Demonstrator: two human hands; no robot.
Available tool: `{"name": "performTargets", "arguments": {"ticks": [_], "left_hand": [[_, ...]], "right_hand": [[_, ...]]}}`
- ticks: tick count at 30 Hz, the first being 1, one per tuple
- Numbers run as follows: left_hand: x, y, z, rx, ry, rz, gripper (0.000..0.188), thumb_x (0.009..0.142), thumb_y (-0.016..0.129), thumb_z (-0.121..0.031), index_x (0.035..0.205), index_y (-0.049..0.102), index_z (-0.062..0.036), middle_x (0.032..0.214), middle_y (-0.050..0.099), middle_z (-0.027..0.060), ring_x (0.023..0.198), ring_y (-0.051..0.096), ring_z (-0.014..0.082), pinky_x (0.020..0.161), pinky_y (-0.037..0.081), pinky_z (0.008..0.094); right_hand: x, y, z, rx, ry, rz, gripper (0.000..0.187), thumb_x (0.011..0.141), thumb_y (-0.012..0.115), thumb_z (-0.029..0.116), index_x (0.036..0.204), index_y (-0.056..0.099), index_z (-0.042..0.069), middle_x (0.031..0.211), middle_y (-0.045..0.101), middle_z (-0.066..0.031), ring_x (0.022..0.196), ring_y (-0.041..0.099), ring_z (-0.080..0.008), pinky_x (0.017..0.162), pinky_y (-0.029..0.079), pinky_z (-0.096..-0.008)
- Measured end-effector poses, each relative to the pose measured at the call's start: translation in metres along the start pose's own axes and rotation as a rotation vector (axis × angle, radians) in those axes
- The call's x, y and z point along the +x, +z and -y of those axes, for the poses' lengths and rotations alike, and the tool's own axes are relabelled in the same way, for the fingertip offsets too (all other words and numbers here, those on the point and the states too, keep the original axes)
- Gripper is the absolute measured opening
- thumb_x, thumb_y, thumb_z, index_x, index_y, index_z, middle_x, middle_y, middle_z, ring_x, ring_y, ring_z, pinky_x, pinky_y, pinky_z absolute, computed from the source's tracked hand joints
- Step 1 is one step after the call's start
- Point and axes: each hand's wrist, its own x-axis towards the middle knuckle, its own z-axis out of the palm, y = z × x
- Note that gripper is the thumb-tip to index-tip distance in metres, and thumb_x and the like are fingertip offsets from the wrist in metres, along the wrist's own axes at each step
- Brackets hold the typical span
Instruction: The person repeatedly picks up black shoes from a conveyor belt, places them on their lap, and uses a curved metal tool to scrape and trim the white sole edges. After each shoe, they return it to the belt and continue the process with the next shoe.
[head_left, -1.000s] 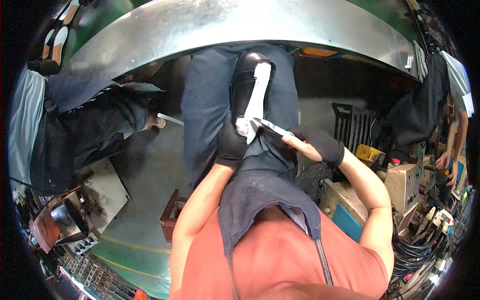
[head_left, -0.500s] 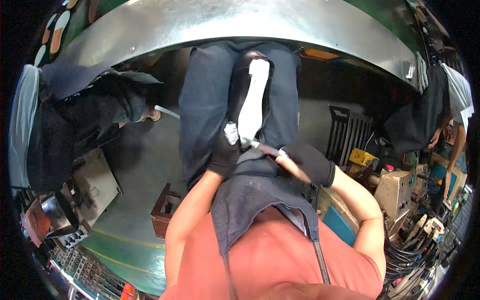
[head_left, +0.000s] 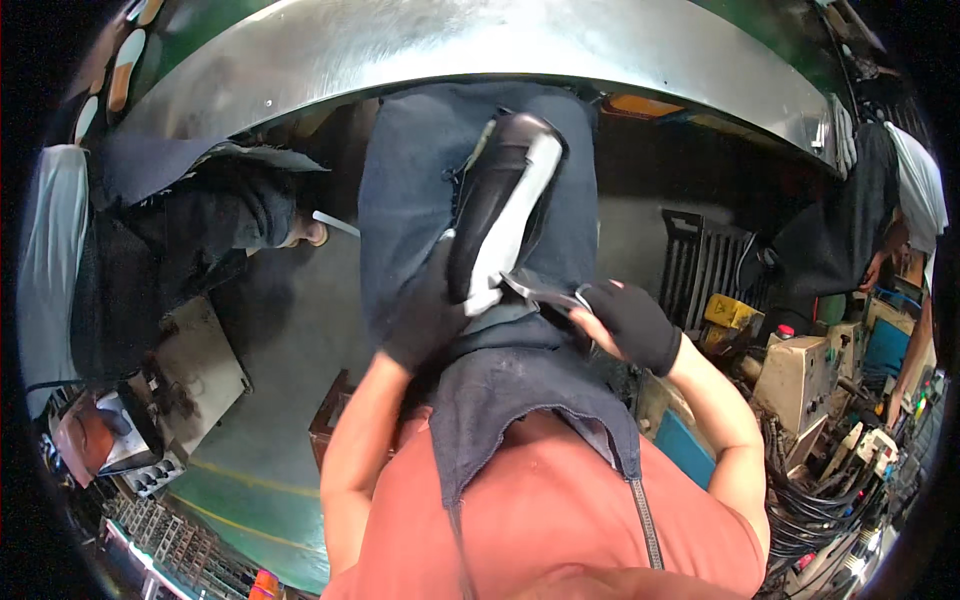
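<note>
A black shoe upper on a last (head_left: 485,205) rests along my thighs, tilted so its dark side and white underside (head_left: 512,225) both show. My left hand (head_left: 425,318), in a black fingerless glove, is closed round its near end; some of the fingers are hidden behind it. My right hand (head_left: 635,322), gloved the same way, grips metal pincers (head_left: 542,293). Their jaws are at the edge of the white underside near the shoe's near end. Whether the jaws pinch the material cannot be made out.
Beyond my knees runs a curved metal bench edge (head_left: 480,45). A dark slatted plastic crate (head_left: 700,255) and beige machine boxes (head_left: 795,375) stand to the right. A brown box (head_left: 325,415) lies on the floor at left. Other people sit on both sides.
The shoe has rolled and swung, its far end now further right and more of its black side showing. My left hand has shifted left; the pincers stay near the shoe's near end.
</note>
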Motion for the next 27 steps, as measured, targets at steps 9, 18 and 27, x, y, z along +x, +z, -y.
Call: {"name": "performTargets", "arguments": {"ticks": [9, 18, 27], "left_hand": [[0.064, -0.033, -0.077, -0.023, 0.094, -0.395, 0.073, 0.075, 0.077, -0.023, 0.133, 0.041, 0.0023, 0.124, 0.053, 0.0231, 0.113, 0.054, 0.0314, 0.099, 0.042, 0.0360], [0.050, 0.027, 0.016, -0.310, 0.045, -0.035, 0.063, 0.091, 0.061, -0.023, 0.142, 0.035, 0.0021, 0.146, 0.039, 0.0200, 0.134, 0.039, 0.0271, 0.111, 0.030, 0.0362], [0.042, 0.049, 0.031, -0.116, 0.172, -0.110, 0.094, 0.083, 0.069, -0.031, 0.147, 0.013, 0.0063, 0.147, 0.030, 0.0246, 0.138, 0.029, 0.0320, 0.112, 0.025, 0.0396]], "right_hand": [[-0.025, -0.014, 0.019, 0.475, 0.172, -0.037, 0.016, 0.094, 0.051, 0.018, 0.091, 0.053, 0.002, 0.077, 0.049, -0.0145, 0.069, 0.050, -0.0299, 0.066, 0.042, -0.0379], [0.019, -0.032, -0.028, 0.447, 0.226, 0.167, 0.035, 0.098, 0.047, 0.033, 0.090, 0.057, 0.000, 0.073, 0.055, -0.0067, 0.069, 0.051, -0.0149, 0.066, 0.045, -0.0323], [0.065, -0.019, -0.006, -0.350, -0.026, -0.031, 0.038, 0.090, 0.054, 0.037, 0.081, 0.064, 0.001, 0.076, 0.064, -0.0208, 0.067, 0.063, -0.0401, 0.062, 0.051, -0.0470]]}}
